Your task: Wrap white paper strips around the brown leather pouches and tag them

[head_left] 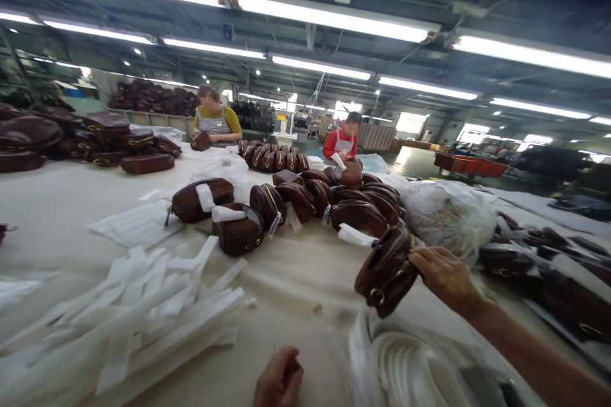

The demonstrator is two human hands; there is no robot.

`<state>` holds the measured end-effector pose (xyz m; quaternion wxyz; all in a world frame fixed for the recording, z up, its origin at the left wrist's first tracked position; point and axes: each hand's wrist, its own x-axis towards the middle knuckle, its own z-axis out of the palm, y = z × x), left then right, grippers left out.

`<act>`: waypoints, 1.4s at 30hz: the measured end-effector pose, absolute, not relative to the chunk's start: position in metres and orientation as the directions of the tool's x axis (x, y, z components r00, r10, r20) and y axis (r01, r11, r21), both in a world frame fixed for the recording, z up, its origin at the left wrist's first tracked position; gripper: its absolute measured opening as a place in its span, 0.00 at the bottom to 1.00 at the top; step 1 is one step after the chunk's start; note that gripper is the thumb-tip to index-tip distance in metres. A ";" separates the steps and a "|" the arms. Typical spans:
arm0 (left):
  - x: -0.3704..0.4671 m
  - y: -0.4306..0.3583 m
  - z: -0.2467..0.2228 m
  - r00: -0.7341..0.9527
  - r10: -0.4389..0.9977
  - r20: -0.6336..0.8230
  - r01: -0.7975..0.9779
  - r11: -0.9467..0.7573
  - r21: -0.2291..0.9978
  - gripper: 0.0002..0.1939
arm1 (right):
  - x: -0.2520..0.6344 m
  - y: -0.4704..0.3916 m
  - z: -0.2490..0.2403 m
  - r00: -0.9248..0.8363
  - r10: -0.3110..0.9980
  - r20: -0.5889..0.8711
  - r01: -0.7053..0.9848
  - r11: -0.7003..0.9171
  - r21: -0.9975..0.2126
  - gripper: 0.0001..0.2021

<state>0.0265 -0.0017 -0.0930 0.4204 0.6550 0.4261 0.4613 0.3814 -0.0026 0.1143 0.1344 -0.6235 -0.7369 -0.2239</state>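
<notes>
My right hand [442, 272] grips a dark brown leather bag [386, 272] by its edge near the zipper. The bag is tilted above the table, and a gold ring shows at its lower end. At the bottom centre, my left hand [279, 378] is closed, with curled fingers. Whatever it may hold is hidden. White strips [167, 292] lie in a loose pile to its left. On its right is a coil of white strip material [410, 362]. Beyond my hands, several brown bags [296, 200] stand grouped on the pale table [296, 286], some with white wrapping on their handles.
A co-worker in a yellow top [217, 121] and another in red [341, 143] stand across the table, each with a bag. More bags [90, 137] are heaped at far left. A clear plastic bundle [443, 213] sits at right, near more bags [558, 280].
</notes>
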 end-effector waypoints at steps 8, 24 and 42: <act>-0.073 -0.064 0.047 -0.081 0.687 0.722 0.472 -0.612 0.635 0.10 | 0.217 -0.107 0.096 -0.701 0.432 0.567 0.645 0.723 0.246 0.13; -0.052 -0.088 0.063 0.872 0.231 0.432 0.192 -0.972 0.132 0.07 | 0.166 -0.168 0.092 -0.521 0.673 0.525 0.755 0.651 -0.085 0.17; -0.064 -0.126 0.051 0.664 0.526 0.531 0.596 -0.801 0.048 0.10 | 0.127 -0.174 0.032 -0.191 0.819 0.541 0.833 0.427 -0.352 0.08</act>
